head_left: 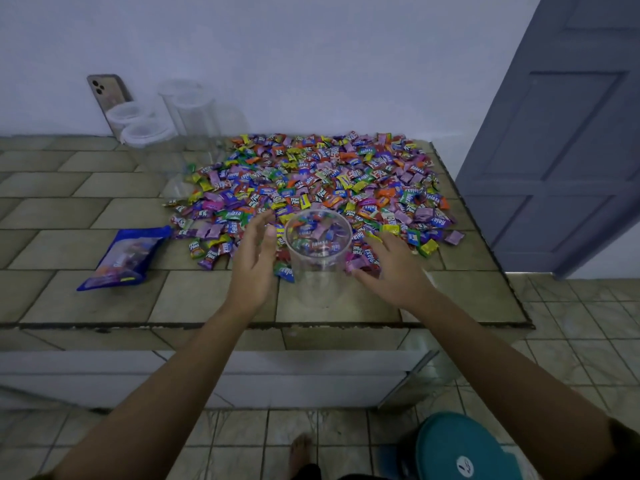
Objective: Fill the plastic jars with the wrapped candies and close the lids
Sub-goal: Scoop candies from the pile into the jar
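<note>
A clear plastic jar (318, 265) stands upright and lidless on the tiled counter, at the near edge of a wide pile of wrapped candies (329, 181). A few candies lie inside it. My left hand (254, 252) hovers just left of the jar with fingers straight, holding nothing. Just right of the jar, my right hand (391, 261) lies palm down on the candies with fingers spread over several of them. Further clear jars (192, 112) stand at the back by the wall, and white lids (145, 133) lie beside them.
A blue candy bag (126, 259) lies on the counter to the left. A phone (110, 95) leans on the wall at the back left. The counter's front edge (263, 325) runs below my wrists. A grey door (568, 150) stands on the right, a teal lid (464, 448) below.
</note>
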